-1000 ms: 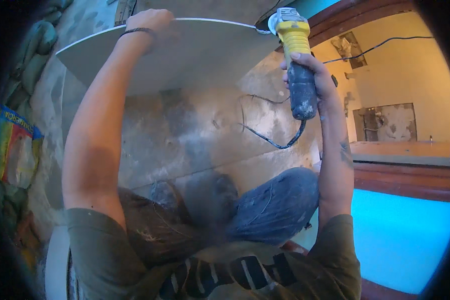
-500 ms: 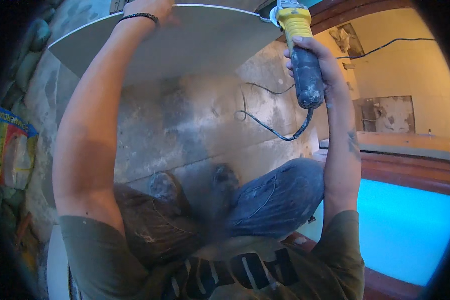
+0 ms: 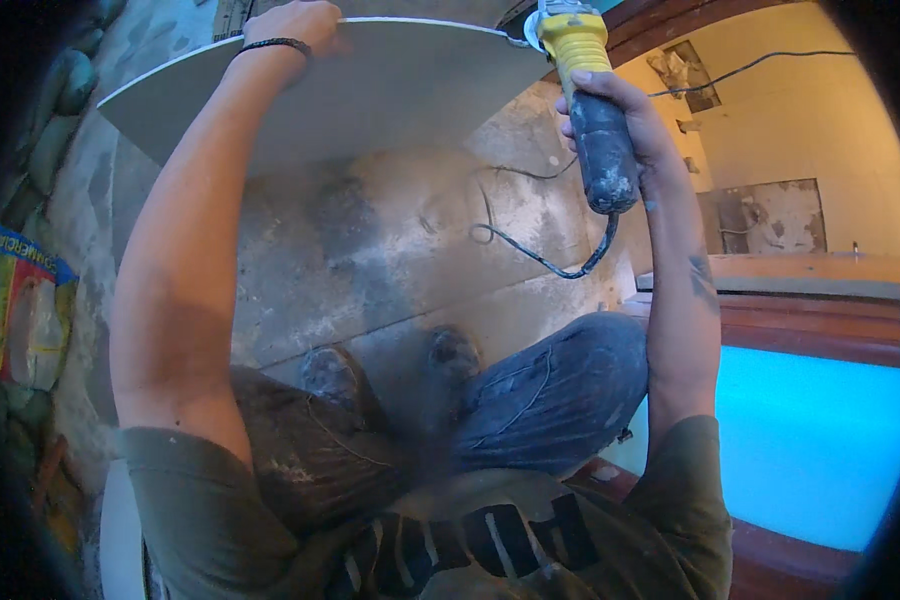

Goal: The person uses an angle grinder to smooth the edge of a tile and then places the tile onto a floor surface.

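Note:
A large flat grey panel (image 3: 400, 95), like a big tile with a thin white edge, leans across the far side in front of me. My left hand (image 3: 292, 28), a dark braided band at its wrist, is closed over the panel's upper edge; its fingertips are partly hidden and blurred. In my right hand (image 3: 625, 105) is a yellow and black angle grinder (image 3: 577, 45), my fingers wrapped round its dusty body. The grinder's head is at the right end of the panel's edge; its disc is barely visible. A black cord (image 3: 570, 272) trails from its rear end.
Dusty concrete floor (image 3: 370, 270) lies between the panel and my shoes (image 3: 332, 372). Filled bags (image 3: 75, 80) and a colourful printed sack (image 3: 32, 310) line the left. On the right are a reddish ledge (image 3: 800, 328), a bright blue surface (image 3: 810, 440) and a yellowish wall (image 3: 770, 125).
The panel's edge and my left hand sit slightly lower in view. The grinder has shifted a little left along with my right hand. Both holds are the same.

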Action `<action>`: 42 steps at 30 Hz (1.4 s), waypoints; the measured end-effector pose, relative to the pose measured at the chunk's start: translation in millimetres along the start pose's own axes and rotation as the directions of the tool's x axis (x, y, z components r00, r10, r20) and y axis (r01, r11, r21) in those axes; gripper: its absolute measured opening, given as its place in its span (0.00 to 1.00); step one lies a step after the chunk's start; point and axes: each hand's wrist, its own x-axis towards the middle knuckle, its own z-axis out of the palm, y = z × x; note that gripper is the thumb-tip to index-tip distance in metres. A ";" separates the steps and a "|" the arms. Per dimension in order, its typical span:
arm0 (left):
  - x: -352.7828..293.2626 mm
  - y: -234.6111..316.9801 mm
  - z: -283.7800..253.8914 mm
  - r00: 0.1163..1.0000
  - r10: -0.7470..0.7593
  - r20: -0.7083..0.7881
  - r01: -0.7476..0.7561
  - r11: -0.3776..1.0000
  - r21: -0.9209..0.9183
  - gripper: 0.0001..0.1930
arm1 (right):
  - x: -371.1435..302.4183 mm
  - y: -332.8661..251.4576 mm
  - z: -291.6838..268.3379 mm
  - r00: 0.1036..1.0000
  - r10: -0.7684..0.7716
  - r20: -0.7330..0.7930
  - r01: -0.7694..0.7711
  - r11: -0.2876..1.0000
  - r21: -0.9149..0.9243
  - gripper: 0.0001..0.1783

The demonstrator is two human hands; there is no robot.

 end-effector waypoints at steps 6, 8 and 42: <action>-4.4 4.2 -7.7 1.000 0.016 0.017 -0.017 1.000 0.014 0.25 | -1.6 -0.9 -1.3 1.000 0.010 0.022 -0.009 1.000 -0.028 0.23; -5.6 4.1 -8.7 1.000 0.013 0.012 -0.013 1.000 0.018 0.25 | -4.7 -4.3 1.2 1.000 -0.008 0.012 0.009 0.996 -0.087 0.26; -11.5 9.2 -12.0 0.999 0.011 0.046 -0.013 0.999 0.030 0.26 | -1.5 -2.6 -5.9 0.997 0.024 0.079 -0.015 0.994 -0.110 0.25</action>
